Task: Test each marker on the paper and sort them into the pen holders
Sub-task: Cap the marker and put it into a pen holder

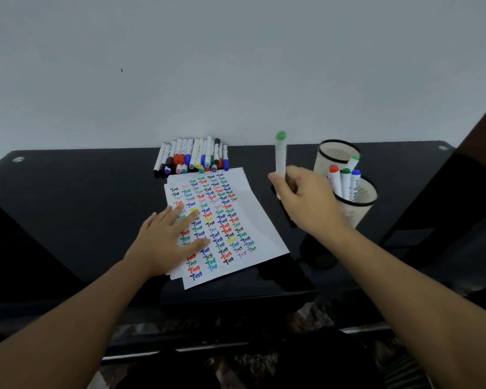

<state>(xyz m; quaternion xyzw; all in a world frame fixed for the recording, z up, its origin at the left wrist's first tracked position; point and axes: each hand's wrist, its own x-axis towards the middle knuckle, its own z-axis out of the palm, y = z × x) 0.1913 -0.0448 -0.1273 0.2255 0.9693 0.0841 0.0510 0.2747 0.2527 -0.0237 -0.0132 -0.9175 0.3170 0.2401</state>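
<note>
Black desk (82, 192): near holder (358, 203) holds markers (345, 181); far holder (335, 157) one.

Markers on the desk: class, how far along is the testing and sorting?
Done: the paper is covered with coloured "Test" words, and four markers stand in the near holder; the far holder looks to hold one. In hand: the right hand holds a green-capped marker upright; the left hand presses the paper. Left: the pile of markers behind the paper.

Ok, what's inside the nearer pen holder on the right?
The nearer pale cylindrical pen holder holds upright white markers with red, green and blue caps. Their lower barrels and the holder's bottom are hidden by its wall.
</note>
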